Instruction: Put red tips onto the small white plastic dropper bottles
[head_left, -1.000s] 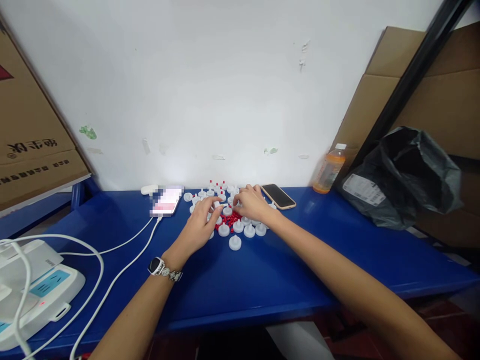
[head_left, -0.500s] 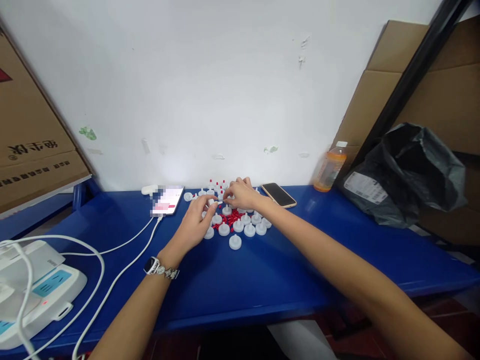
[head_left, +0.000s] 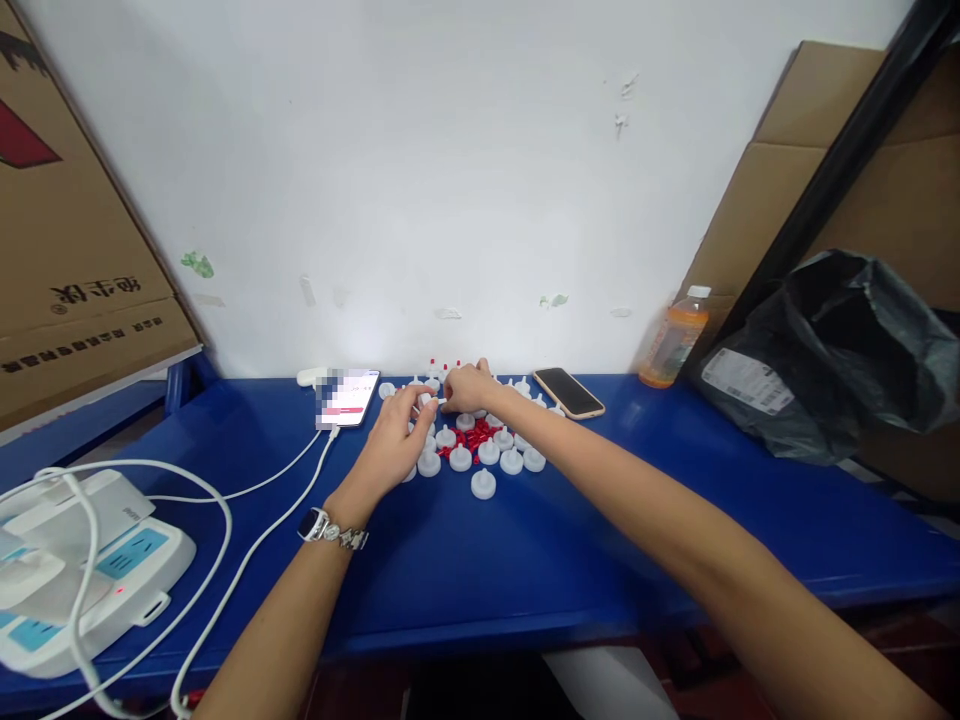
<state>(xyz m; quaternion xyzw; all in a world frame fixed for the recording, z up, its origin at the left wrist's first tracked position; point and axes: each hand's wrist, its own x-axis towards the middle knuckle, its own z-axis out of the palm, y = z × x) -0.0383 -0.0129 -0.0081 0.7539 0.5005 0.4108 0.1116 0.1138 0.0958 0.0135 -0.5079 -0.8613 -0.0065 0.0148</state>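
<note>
My left hand and my right hand meet over a cluster of small white round caps at the back of the blue table. Both hands pinch a small white cap held between their fingertips. A heap of tiny red pieces lies among the caps just below my hands. One white cap sits alone in front of the cluster. A few white caps with red tips stand near the wall behind my hands. A watch is on my left wrist.
A lit phone on a white cable lies left of the caps. A dark phone lies to their right. An orange drink bottle, a black plastic bag and cardboard stand at right. A white power strip sits front left.
My right hand has moved left and toward the wall, from over the red pieces to meet my left hand's fingertips. The view has shifted slightly to the left.
</note>
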